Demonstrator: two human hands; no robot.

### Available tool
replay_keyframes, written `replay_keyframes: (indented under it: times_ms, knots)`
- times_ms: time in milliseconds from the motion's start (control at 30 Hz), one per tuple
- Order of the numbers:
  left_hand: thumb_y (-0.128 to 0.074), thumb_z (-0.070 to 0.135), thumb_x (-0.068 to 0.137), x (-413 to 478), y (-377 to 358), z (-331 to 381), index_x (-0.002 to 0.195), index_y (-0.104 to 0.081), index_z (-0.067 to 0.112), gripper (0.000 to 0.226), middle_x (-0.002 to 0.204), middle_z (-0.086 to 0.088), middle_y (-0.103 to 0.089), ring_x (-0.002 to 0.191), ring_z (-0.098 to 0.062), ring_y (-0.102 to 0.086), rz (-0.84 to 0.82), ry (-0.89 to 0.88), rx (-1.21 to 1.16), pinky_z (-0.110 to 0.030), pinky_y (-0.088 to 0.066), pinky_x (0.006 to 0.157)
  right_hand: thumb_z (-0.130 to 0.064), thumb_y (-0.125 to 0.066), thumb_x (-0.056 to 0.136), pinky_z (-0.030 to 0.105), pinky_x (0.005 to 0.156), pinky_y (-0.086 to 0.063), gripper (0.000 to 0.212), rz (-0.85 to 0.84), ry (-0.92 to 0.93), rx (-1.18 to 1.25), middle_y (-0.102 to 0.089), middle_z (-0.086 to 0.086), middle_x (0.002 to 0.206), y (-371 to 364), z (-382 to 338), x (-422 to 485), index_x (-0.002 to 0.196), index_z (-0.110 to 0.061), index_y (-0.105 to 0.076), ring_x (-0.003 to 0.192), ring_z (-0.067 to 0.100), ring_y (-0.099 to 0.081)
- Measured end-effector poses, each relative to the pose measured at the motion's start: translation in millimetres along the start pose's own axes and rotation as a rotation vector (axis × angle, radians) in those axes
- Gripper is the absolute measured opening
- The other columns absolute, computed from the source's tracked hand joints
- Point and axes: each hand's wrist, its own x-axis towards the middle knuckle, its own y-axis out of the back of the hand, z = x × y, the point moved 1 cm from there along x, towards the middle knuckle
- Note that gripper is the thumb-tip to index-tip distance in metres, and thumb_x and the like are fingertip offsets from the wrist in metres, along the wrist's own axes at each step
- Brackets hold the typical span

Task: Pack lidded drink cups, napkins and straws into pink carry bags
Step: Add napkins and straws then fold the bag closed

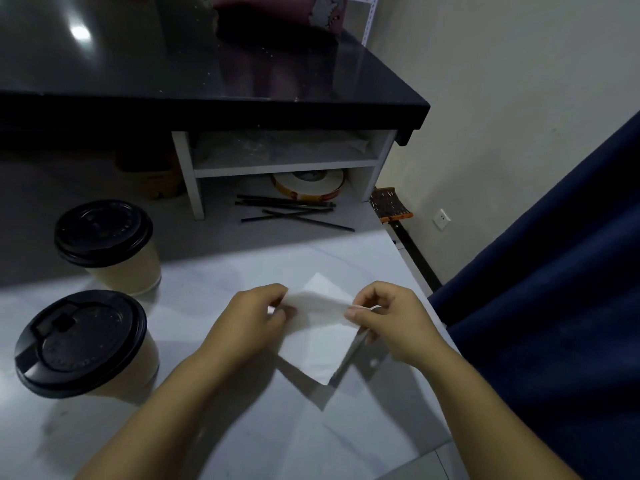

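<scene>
Above a pale counter, the left hand [254, 318] and right hand [388, 318] pinch opposite edges of a white napkin [317, 336] held clear of two lidded cups [105, 247] nearby; pulled harder, the thin sheet could tear.

1. At nine o'clock from the left hand [247, 327] stands the near lidded cup [81, 344], at ten the far lidded cup [104, 237] — bare white table [194, 306] between.
2. At twelve, tabletop runs open to black straws [284, 203] and the white shelf unit [284, 173] under the black counter [207, 109].
3. At three, dark blue fabric [554, 271] hangs near the right hand [391, 323], just beside the table edge.
</scene>
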Motion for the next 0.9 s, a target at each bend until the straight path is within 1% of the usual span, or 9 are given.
replay_keyframes:
  times_ms: [67, 167, 267, 333, 500, 633, 733, 800, 900]
  knots:
    - [-0.057, 0.016, 0.085, -3, 0, -2, 0.061, -0.047, 0.028, 0.029, 0.061, 0.016, -0.054, 0.061, -0.002, -0.048, 0.001, 0.01, -0.012, -0.016, -0.034, 0.052, -0.034, -0.068, 0.083, 0.026, 0.056, -0.051, 0.016, 0.077, 0.001, -0.092, -0.067, -0.004, 0.071, 0, 4, 1, 0.07, -0.025, -0.063, 0.058, 0.01, -0.06]
    - [-0.056, 0.014, 0.086, -6, 6, -4, 0.073, -0.056, 0.015, 0.013, 0.068, 0.003, -0.057, 0.067, -0.012, -0.05, -0.028, 0.01, 0.013, -0.026, -0.039, 0.059, -0.039, -0.057, 0.09, 0.032, 0.069, -0.053, 0.014, 0.199, 0.021, -0.338, -0.062, -0.009, 0.086, 1, 11, 6, 0.081, -0.029, -0.061, 0.071, 0.009, -0.059]
    - [-0.058, 0.012, 0.084, -10, 10, -5, 0.072, -0.057, 0.017, 0.013, 0.068, 0.002, -0.056, 0.067, -0.012, -0.05, -0.067, -0.004, 0.013, -0.027, -0.039, 0.061, -0.038, -0.059, 0.089, 0.036, 0.079, -0.053, 0.025, 0.111, -0.041, -0.484, -0.057, -0.008, 0.107, -2, 17, 11, 0.109, -0.023, -0.059, 0.091, 0.013, -0.059]
    - [-0.06, 0.014, 0.084, -13, 11, -5, 0.066, -0.054, 0.024, 0.021, 0.066, 0.006, -0.056, 0.066, -0.01, -0.051, -0.1, -0.01, 0.008, -0.027, -0.041, 0.062, -0.035, -0.067, 0.085, 0.03, 0.078, -0.05, 0.038, 0.069, -0.071, -0.543, -0.058, -0.01, 0.103, -6, 19, 14, 0.118, -0.021, -0.057, 0.093, 0.011, -0.058]
    - [-0.062, 0.019, 0.084, -16, 9, -7, 0.078, -0.06, 0.031, 0.013, 0.075, 0.015, -0.063, 0.074, -0.004, -0.057, -0.127, 0.005, -0.003, -0.03, -0.047, 0.07, -0.027, -0.071, 0.081, 0.028, 0.068, -0.052, 0.024, 0.123, -0.059, -0.494, -0.058, -0.013, 0.079, -7, 21, 16, 0.103, -0.024, -0.064, 0.075, 0.007, -0.058]
    - [-0.063, 0.023, 0.084, -18, 9, -8, 0.081, -0.059, 0.036, 0.015, 0.077, 0.021, -0.063, 0.076, 0.001, -0.056, -0.11, 0.004, -0.005, -0.024, -0.046, 0.068, -0.03, -0.068, 0.083, 0.028, 0.066, -0.052, 0.007, 0.12, -0.031, -0.499, -0.06, -0.015, 0.078, -6, 18, 14, 0.09, -0.029, -0.064, 0.073, 0.007, -0.059]
    - [-0.065, 0.023, 0.083, -15, 9, -7, 0.074, -0.056, 0.04, 0.021, 0.084, 0.019, -0.06, 0.08, 0.002, -0.054, -0.093, -0.042, -0.017, -0.018, -0.04, 0.066, -0.027, -0.067, 0.085, 0.028, 0.071, -0.051, 0.008, 0.158, 0.046, -0.506, -0.058, -0.013, 0.093, -5, 15, 11, 0.079, -0.032, -0.063, 0.085, 0.009, -0.057]
    - [-0.066, 0.025, 0.083, -13, 8, -6, 0.076, -0.056, 0.04, 0.02, 0.102, 0.019, -0.053, 0.093, -0.001, -0.046, -0.061, -0.081, 0.0, -0.012, -0.035, 0.071, -0.026, -0.068, 0.085, 0.024, 0.07, -0.048, 0.014, 0.19, 0.093, -0.476, -0.058, -0.013, 0.094, -3, 11, 8, 0.074, -0.033, -0.061, 0.085, 0.008, -0.056]
    - [-0.065, 0.029, 0.083, -6, 8, -4, 0.082, -0.061, 0.035, 0.008, 0.121, 0.024, -0.038, 0.107, -0.001, -0.027, -0.036, -0.076, 0.017, 0.0, -0.026, 0.08, -0.024, -0.07, 0.082, 0.018, 0.061, -0.05, 0.014, 0.124, 0.081, -0.253, -0.066, -0.01, 0.075, 0, 5, 6, 0.07, -0.03, -0.066, 0.07, 0.006, -0.059]
